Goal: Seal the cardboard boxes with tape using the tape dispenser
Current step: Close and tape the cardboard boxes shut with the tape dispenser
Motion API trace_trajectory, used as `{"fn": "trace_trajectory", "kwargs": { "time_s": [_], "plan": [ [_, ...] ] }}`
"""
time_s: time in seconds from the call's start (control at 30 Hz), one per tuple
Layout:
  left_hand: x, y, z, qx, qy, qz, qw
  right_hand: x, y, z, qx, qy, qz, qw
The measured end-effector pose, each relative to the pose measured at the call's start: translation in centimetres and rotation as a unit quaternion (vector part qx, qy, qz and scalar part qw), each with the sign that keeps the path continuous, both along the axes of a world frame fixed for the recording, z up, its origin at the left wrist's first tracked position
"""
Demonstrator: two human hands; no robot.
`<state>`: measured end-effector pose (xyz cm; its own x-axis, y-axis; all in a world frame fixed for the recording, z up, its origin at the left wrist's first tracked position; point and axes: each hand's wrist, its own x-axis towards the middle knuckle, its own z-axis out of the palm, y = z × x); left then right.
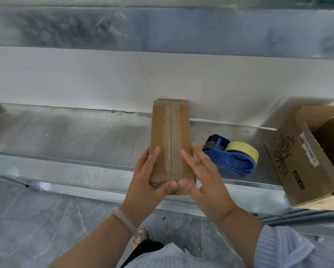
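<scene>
We find the narrow cardboard box [171, 132] lying lengthwise at the middle of the metal surface [81, 132], a strip of clear tape along its centre seam. Our left hand [146, 182] grips the near left corner, thumb across the near end. Our right hand [206, 182] lies open, fingers straight and spread against the near right edge. The blue tape dispenser [233, 163] rests just right of the box, apart from both hands. A larger open carton [293, 163] stands at far right
</scene>
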<state>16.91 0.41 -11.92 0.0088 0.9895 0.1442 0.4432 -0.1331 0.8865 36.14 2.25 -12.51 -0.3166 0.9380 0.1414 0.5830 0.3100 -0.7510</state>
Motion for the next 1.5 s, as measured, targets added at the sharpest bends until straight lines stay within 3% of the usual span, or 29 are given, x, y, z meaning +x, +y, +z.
{"fn": "trace_trajectory", "kwargs": {
  "time_s": [0.23,0.33,0.4,0.5,0.6,0.67,0.93,1.2,1.33,1.5],
  "plan": [
    [-1.5,1.1,-0.6,0.058,0.157,-0.048,0.985,0.9,1.7,-0.3,0.153,-0.121,0.057,0.979],
    [-2.3,1.4,-0.6,0.085,0.196,-0.075,0.974,1.2,1.8,-0.4,0.144,-0.125,0.078,0.978],
    [-2.5,1.2,-0.7,0.081,0.191,-0.082,0.975,1.1,1.4,-0.5,0.085,-0.070,0.086,0.990],
    [-1.8,0.2,-0.7,0.021,0.111,-0.058,0.992,0.1,0.1,-0.7,-0.032,0.059,0.058,0.996],
    [0.3,-0.2,-0.4,-0.092,-0.128,0.010,0.988,-1.9,-0.5,-0.6,-0.137,0.205,-0.063,0.967],
    [1.8,0.0,-0.5,-0.120,-0.194,0.079,0.970,-3.1,-0.5,-0.4,-0.170,0.256,-0.115,0.945],
    [2.8,0.2,-0.8,-0.089,-0.181,0.130,0.971,-3.6,-0.3,-0.5,-0.146,0.237,-0.149,0.949],
    [2.5,0.1,-0.9,-0.123,-0.232,0.157,0.952,-3.4,0.0,-0.6,-0.208,0.303,-0.236,0.900],
    [2.5,0.1,-0.5,-0.132,-0.243,0.116,0.954,-3.8,-0.3,-0.1,-0.202,0.279,-0.151,0.927],
    [2.3,0.0,-0.8,-0.125,-0.226,0.132,0.957,-3.6,-0.4,-0.2,-0.166,0.237,-0.142,0.947]
  ]
}}
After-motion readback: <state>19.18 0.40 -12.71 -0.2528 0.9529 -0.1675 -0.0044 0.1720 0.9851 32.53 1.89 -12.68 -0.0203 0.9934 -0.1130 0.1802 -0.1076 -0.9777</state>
